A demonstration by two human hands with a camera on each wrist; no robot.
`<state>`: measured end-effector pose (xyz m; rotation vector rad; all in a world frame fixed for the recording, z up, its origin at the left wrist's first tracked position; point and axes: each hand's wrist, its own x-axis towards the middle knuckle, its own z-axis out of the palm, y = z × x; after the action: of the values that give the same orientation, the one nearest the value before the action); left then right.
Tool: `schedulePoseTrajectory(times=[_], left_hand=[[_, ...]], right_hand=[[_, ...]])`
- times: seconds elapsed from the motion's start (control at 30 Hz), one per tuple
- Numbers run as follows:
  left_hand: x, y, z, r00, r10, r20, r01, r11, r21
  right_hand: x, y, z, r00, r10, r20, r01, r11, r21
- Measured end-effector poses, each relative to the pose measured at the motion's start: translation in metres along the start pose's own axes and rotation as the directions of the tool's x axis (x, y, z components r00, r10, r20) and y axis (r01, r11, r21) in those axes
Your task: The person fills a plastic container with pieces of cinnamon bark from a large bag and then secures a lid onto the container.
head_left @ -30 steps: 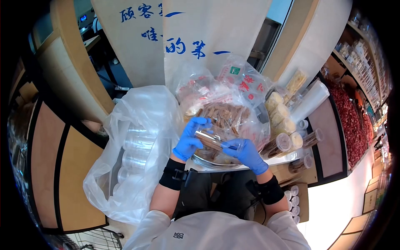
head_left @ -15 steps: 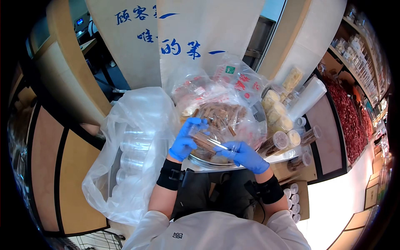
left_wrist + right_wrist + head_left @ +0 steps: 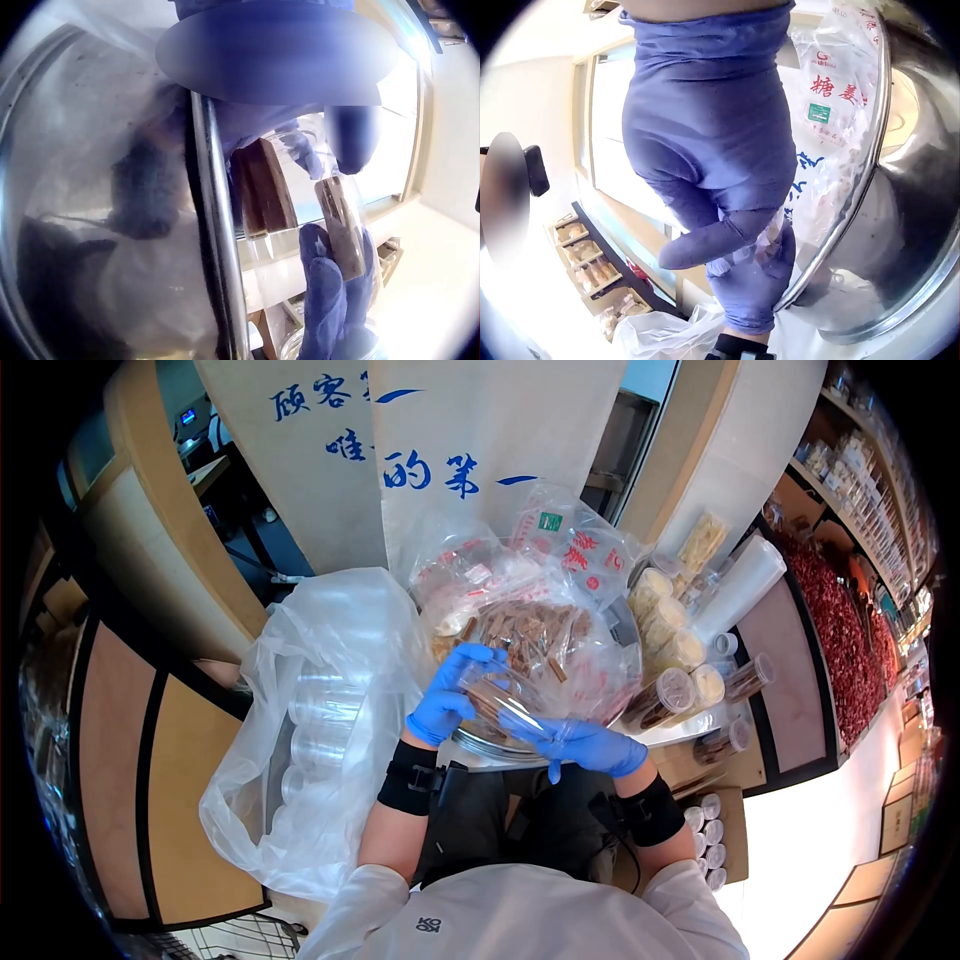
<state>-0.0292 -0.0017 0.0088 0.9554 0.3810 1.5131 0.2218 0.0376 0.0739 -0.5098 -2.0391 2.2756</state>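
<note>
My gloved left hand (image 3: 445,695) holds a clear plastic jar (image 3: 495,700) of brown sticks, tilted above the steel bowl. Bare-ended, the jar's mouth points down toward my gloved right hand (image 3: 585,745). The right thumb (image 3: 705,244) stands out straight, apart from the jar. Right fingers (image 3: 322,300) are at the mouth, beside a pale brown stick (image 3: 341,229); darker brown sticks (image 3: 262,187) show deeper inside. Beyond the hands, a clear bag of brown sticks (image 3: 535,635) lies in the bowl (image 3: 900,247). In the right wrist view, my right hand covers most of the jar.
At the right, filled clear jars (image 3: 665,695) stand close together beside a plastic roll (image 3: 745,590). A large plastic sack (image 3: 230,790) of clear jars lies at the left. White-lidded jars (image 3: 710,840) sit in a box at the lower right.
My right hand has turned, and its thumb has swung away from the jar toward my body. The left hand keeps its hold, and the jar tilts slightly more.
</note>
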Motion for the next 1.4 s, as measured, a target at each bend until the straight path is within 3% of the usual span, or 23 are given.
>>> schedulePoseTrajectory(times=[0.13,0.33,0.4,0.53,0.6,0.73,0.8,0.83,0.9,1.03,1.1,1.23,1.3,1.4], left_hand=[[0.0,-0.001,-0.003,1.0,0.003,0.021,-0.003,1.0,-0.004],[-0.001,-0.005,-0.009,0.998,0.057,-0.029,-0.058,0.997,-0.043],[-0.001,-0.006,-0.009,0.998,0.062,-0.027,-0.063,0.997,-0.052],[-0.001,-0.005,-0.009,0.999,0.05,-0.014,-0.05,0.998,-0.049],[-0.001,-0.003,-0.007,0.999,0.047,0.018,-0.047,0.998,-0.047],[-0.001,-0.002,-0.006,1.0,0.028,-0.005,-0.028,0.998,-0.059],[-0.002,-0.003,-0.006,0.998,0.054,-0.012,-0.055,0.997,-0.05],[-0.002,-0.001,-0.003,0.998,0.053,-0.03,-0.054,0.998,-0.022],[0.0,-0.001,-0.001,0.998,0.044,-0.042,-0.044,0.999,0.004],[-0.001,-0.003,-0.004,0.999,0.007,0.05,-0.008,1.0,0.022],[-0.001,-0.004,-0.005,0.998,0.015,0.069,-0.017,0.999,0.03],[-0.002,-0.001,-0.001,1.0,0.008,0.003,-0.009,0.999,0.033],[-0.002,-0.001,0.0,0.999,0.036,-0.03,-0.035,0.999,0.041],[-0.002,-0.004,-0.003,0.995,0.063,-0.072,-0.063,0.998,0.001]], right_hand=[[0.004,0.007,0.001,1.0,-0.024,-0.019,0.024,1.0,-0.008],[0.003,0.008,0.006,0.962,-0.036,-0.271,0.027,0.999,-0.034],[0.003,0.017,0.009,0.941,-0.135,-0.31,0.127,0.991,-0.045],[0.005,0.013,0.009,0.954,-0.13,-0.27,0.118,0.991,-0.062],[0.009,0.015,0.009,0.974,-0.209,-0.089,0.205,0.977,-0.053],[0.012,0.012,0.009,0.962,-0.27,-0.036,0.261,0.951,-0.166],[0.011,0.011,0.006,0.977,-0.134,-0.163,0.158,0.977,0.142],[0.011,0.014,0.004,0.978,-0.133,-0.163,0.157,0.977,0.143],[0.012,0.024,-0.003,0.979,-0.199,-0.04,0.191,0.97,-0.148],[0.015,0.025,-0.01,0.993,-0.103,0.066,0.111,0.985,-0.132],[0.016,0.024,-0.01,0.988,-0.13,0.081,0.146,0.957,-0.252],[0.014,0.014,-0.005,0.989,-0.149,-0.019,0.145,0.981,-0.128],[0.012,0.0,-0.003,0.987,-0.068,-0.142,0.069,0.998,0.0],[0.009,-0.011,-0.004,0.99,0.036,-0.136,-0.039,0.999,-0.017]])
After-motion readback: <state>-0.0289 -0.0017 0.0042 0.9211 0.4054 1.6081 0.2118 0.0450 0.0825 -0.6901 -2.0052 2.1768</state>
